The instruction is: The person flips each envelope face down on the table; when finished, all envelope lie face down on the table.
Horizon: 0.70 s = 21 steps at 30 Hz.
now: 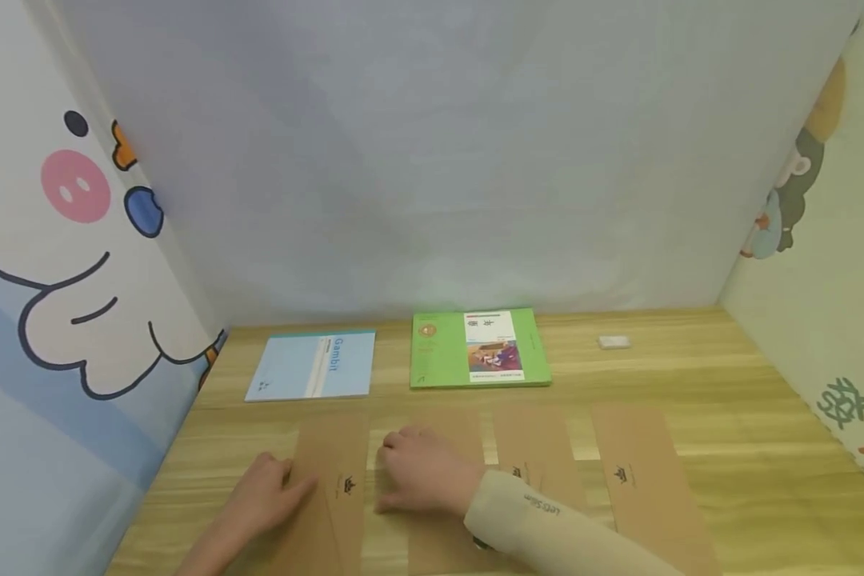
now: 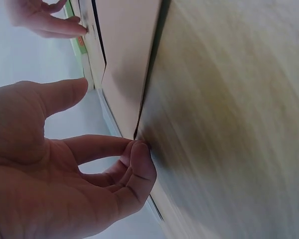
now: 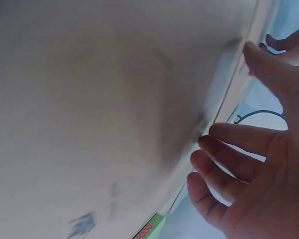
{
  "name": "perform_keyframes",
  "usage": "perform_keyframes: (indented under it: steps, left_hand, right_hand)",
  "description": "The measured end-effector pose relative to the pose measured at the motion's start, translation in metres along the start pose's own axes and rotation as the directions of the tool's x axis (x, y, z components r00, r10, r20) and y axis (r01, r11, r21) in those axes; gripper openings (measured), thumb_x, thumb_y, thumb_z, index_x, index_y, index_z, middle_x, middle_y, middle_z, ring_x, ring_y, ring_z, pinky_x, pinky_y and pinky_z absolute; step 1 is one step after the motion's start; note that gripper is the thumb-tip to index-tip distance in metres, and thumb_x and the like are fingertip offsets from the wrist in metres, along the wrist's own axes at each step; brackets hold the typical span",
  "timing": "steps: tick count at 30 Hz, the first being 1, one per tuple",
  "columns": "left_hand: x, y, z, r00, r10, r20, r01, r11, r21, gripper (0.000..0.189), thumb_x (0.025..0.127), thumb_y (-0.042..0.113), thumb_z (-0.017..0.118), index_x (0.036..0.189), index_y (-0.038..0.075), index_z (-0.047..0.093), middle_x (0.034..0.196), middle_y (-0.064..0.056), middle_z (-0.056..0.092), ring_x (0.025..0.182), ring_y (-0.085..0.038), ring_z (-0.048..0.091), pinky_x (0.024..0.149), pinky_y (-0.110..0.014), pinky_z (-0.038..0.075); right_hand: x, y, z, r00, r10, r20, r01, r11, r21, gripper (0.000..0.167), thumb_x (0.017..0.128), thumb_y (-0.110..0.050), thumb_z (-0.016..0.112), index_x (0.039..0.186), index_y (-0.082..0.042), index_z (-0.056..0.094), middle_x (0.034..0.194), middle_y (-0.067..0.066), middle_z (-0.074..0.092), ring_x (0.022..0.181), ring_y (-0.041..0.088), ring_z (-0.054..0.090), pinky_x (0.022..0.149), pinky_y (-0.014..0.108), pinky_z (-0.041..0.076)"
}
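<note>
Several brown kraft-covered notebooks with small crown prints lie in a row on the table. At the leftmost notebook, my left hand is at the left side; its fingertips touch the notebook's edge in the left wrist view, thumb held apart. Over the second notebook, my right hand reaches with spread, loosely bent fingers at its left edge. The third notebook is partly covered by the right sleeve. Farther right lies the fourth notebook.
Behind the row lie a light blue Gambit booklet, a green book with a picture label, and a small white eraser-like block. A pale cloth wall rises at the back, with printed walls at both sides.
</note>
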<state>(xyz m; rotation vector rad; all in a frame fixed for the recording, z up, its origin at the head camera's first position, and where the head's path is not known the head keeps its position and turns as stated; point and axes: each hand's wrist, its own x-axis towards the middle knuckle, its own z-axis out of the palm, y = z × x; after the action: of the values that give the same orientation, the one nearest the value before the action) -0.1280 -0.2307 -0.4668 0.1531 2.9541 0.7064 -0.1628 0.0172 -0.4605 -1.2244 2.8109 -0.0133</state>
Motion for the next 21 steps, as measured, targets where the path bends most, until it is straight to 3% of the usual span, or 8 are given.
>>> perform_keyframes:
  steps: [3,7,21]
  left_hand:
    - [-0.001,-0.003,0.0,0.999,0.041,-0.022,-0.041,0.999,0.026,0.04,0.09,0.026,0.066,0.061,0.008,0.046,0.065,-0.004,0.042,0.062,-0.018,0.038,0.056,-0.034,0.037]
    - [0.0,-0.004,0.001,0.997,0.072,-0.035,-0.07,0.996,0.051,0.04,0.09,0.026,0.066,0.06,0.009,0.045,0.062,-0.003,0.043,0.061,-0.018,0.039,0.056,-0.034,0.038]
    - [-0.002,0.0,0.001,1.0,0.018,-0.025,-0.016,0.998,0.064,0.037,0.086,0.027,0.07,0.086,-0.009,0.064,0.075,-0.01,0.049,0.066,-0.021,0.045,0.059,-0.038,0.044]
  right_hand:
    - [0.005,-0.007,-0.003,1.0,0.017,0.026,-0.017,1.0,-0.012,0.063,0.077,-0.065,0.065,0.111,-0.012,0.066,0.114,0.001,0.059,0.099,0.017,0.053,0.082,0.032,0.046]
    - [0.01,-0.013,-0.001,0.997,0.045,0.061,-0.044,0.999,-0.018,0.062,0.077,-0.063,0.066,0.109,-0.011,0.068,0.116,0.003,0.059,0.101,0.018,0.053,0.082,0.033,0.046]
    - [0.014,-0.02,-0.001,0.998,0.036,0.043,-0.037,0.999,0.024,0.055,0.076,-0.057,0.071,0.105,-0.01,0.069,0.114,0.001,0.058,0.098,0.016,0.054,0.08,0.032,0.047]
